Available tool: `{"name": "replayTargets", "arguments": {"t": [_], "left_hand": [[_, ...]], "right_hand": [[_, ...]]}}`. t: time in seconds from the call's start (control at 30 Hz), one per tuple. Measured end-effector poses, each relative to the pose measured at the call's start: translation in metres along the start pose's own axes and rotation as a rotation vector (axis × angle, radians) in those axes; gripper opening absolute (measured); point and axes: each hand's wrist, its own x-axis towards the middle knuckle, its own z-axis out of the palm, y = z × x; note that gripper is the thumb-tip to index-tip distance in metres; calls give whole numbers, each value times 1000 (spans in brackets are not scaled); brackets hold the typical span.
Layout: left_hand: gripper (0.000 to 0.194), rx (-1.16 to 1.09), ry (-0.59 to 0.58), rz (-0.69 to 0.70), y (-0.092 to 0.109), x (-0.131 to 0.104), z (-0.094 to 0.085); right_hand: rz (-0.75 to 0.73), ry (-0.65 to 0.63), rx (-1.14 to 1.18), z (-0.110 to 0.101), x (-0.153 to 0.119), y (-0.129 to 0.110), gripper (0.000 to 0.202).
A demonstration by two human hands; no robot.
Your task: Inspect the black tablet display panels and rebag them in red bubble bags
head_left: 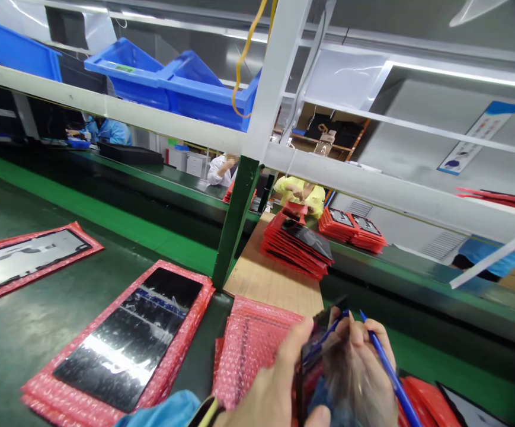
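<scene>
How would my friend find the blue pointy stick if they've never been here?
Start at the tall white-and-green post, then look down and right, past the wooden board. The left hand holds a shiny dark panel, and the right hand holds the blue stick. Unlike the flat panel, the stick is long, thin and pointed.

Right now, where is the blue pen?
In the head view, the blue pen is at the lower right, held in the right hand, between the glossy dark panel and the red packaging.

Wearer's two hands, one blue pen, three blue bins
</scene>
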Motion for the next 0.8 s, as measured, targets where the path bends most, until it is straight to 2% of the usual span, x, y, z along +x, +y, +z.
{"name": "replayTargets", "arguments": {"t": [0.13,0.2,0.3,0.43,0.6,0.8], "left_hand": [[70,-393,-139,-23,3,24,-7],[65,-558,-143,-63,-1,33,-8],[55,-693,-80,-130,-8,41,-9],[41,-719,14,-164,-7,49,-9],[37,-747,62,-270,-7,62,-9],[36,-677,153,-269,-24,70,-8]], "right_hand": [[132,69,-8,-3,-4,-6,31],[197,151,17,-4,-4,-12,36],[278,299,25,-3,0,-20,41],[332,367,18,3,7,-24,39],[391,344,52,9,11,-24,39],[345,271,6,1,17,-17,28]]}}
